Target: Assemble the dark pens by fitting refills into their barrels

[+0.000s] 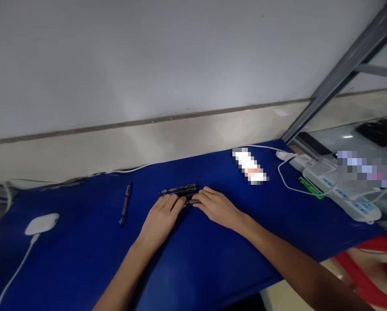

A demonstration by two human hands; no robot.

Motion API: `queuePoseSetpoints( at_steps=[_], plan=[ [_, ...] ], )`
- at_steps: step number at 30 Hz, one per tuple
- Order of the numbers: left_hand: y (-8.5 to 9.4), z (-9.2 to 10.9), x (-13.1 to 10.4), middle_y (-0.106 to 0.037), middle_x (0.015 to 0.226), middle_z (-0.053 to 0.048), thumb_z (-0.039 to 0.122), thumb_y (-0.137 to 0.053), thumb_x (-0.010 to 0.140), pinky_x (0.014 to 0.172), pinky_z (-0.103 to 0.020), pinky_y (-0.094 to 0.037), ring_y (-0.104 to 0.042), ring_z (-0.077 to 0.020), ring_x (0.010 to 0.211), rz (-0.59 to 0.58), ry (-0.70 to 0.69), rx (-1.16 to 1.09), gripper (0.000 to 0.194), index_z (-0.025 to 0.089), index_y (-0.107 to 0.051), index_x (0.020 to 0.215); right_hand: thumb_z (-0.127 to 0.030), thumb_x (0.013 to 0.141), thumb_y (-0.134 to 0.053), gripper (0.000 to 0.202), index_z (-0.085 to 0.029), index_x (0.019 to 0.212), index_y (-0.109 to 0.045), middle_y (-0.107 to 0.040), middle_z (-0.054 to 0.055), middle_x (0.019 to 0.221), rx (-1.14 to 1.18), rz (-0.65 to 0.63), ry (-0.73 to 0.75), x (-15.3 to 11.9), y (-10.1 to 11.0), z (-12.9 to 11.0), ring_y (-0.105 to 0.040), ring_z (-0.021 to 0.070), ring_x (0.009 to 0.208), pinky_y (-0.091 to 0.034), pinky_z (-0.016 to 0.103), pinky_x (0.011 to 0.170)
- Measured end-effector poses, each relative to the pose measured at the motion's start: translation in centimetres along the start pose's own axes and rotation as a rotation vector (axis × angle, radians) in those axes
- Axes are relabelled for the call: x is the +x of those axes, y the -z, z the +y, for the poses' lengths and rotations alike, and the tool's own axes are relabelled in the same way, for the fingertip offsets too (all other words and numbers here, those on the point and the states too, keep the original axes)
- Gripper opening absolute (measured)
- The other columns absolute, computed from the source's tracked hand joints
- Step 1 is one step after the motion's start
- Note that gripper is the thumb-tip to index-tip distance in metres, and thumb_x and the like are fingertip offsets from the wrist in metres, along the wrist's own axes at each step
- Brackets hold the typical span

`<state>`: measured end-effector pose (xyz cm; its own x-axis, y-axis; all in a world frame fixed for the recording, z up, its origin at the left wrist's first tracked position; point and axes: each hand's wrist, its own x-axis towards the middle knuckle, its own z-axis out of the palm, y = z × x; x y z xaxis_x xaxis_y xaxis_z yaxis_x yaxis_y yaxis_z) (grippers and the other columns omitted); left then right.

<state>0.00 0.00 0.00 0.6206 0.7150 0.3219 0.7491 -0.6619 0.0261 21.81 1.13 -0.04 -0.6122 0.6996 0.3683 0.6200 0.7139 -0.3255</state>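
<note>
Blue-covered counter [83,263], set against a pale wall [180,65]; contents as follows.

Item: one dark pen [192,201], at the middle of the counter, lying crosswise between two bare hands; midsection visible, ends covered.

Left hand [161,216]: fingers [173,200] drawn narrow, gathered about that pen's left end.

Right hand [217,208]: fingers [206,197] likewise narrow, holding its right end.

Item: dark pens [179,189], side by side just to the far side of the hands; exact count hidden.

Item: single pen [125,204], dark with a reddish mark, apart to the left, lying roughly near to far.

Item: white case [42,223], at the left, with a white cable [17,270] joined to its near side.

Item: bright oblong object [249,166], pixelated, to the far right of the hands.

Item: green packet [311,188], farther right, just beside a white power strip [347,201].

Item: grey metal post [336,80], rising at the far right corner.
</note>
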Motion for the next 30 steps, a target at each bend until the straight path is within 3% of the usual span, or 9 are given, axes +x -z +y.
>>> queuePoseSetpoints(
  at_steps=[7,13,18,22,27,30],
  plan=[
    [-0.2,0.9,0.2,-0.062,0.096,-0.008,0.021,-0.042,0.099,0.075,-0.036,-0.042,-0.054,-0.0216,0.084,0.005,0.012,0.042,0.021,0.014,-0.057,0.111,-0.028,0.101,-0.044,0.024,-0.018,0.112,-0.061,-0.07,0.006,0.1,0.054,0.011,0.015,0.0,-0.2,0.0,-0.064,0.0187,0.093,-0.053,0.034,0.089],
    [-0.3,1.2,0.3,-0.061,0.093,-0.006,0.024,-0.041,0.099,0.075,-0.036,-0.038,-0.052,-0.0212,0.085,-0.041,0.037,-0.001,0.019,0.017,-0.058,0.107,-0.025,0.099,-0.046,0.02,-0.016,0.097,-0.064,-0.069,0.005,0.089,0.096,0.029,0.047,0.1,0.0,-0.6,-0.062,0.0171,0.083,-0.053,0.031,0.082],
    [0.1,1.5,0.3,-0.061,0.093,-0.004,0.024,-0.039,0.101,0.074,-0.035,-0.035,-0.052,-0.0203,0.087,-0.092,0.129,-0.108,0.02,0.02,-0.058,0.098,-0.019,0.1,-0.043,0.024,-0.015,0.092,-0.065,-0.064,0.005,0.078,-0.019,0.079,0.073,0.0,0.0,-0.9,-0.056,0.017,0.074,-0.051,0.031,0.071],
    [0.1,1.5,0.5,-0.062,0.095,-0.003,0.027,-0.034,0.102,0.077,-0.035,-0.036,-0.051,-0.0194,0.088,-0.116,0.165,-0.195,0.024,0.021,-0.057,0.098,-0.013,0.099,-0.039,0.027,-0.015,0.097,-0.066,-0.065,0.005,0.079,-0.1,0.098,0.136,0.0,0.0,-0.6,-0.057,0.0173,0.076,-0.051,0.031,0.073],
    [0.1,1.4,0.5,-0.062,0.099,-0.005,0.029,-0.033,0.102,0.078,-0.035,-0.036,-0.052,-0.0198,0.091,-0.074,0.193,-0.178,0.026,0.02,-0.057,0.104,-0.034,0.098,-0.049,0.023,-0.019,0.103,-0.066,-0.07,0.005,0.09,0.089,0.083,-0.031,0.1,0.4,-0.4,-0.062,0.0187,0.084,-0.052,0.032,0.078],
    [0.3,1.6,0.5,-0.062,0.101,-0.006,0.029,-0.033,0.102,0.077,-0.035,-0.036,-0.053,-0.0203,0.092,-0.056,0.2,-0.148,0.027,0.02,-0.058,0.105,-0.029,0.099,-0.047,0.021,-0.02,0.091,-0.065,-0.069,0.004,0.084,0.226,0.101,-0.15,0.0,0.5,-0.5,-0.063,0.0176,0.08,-0.051,0.031,0.075]
  ],
)
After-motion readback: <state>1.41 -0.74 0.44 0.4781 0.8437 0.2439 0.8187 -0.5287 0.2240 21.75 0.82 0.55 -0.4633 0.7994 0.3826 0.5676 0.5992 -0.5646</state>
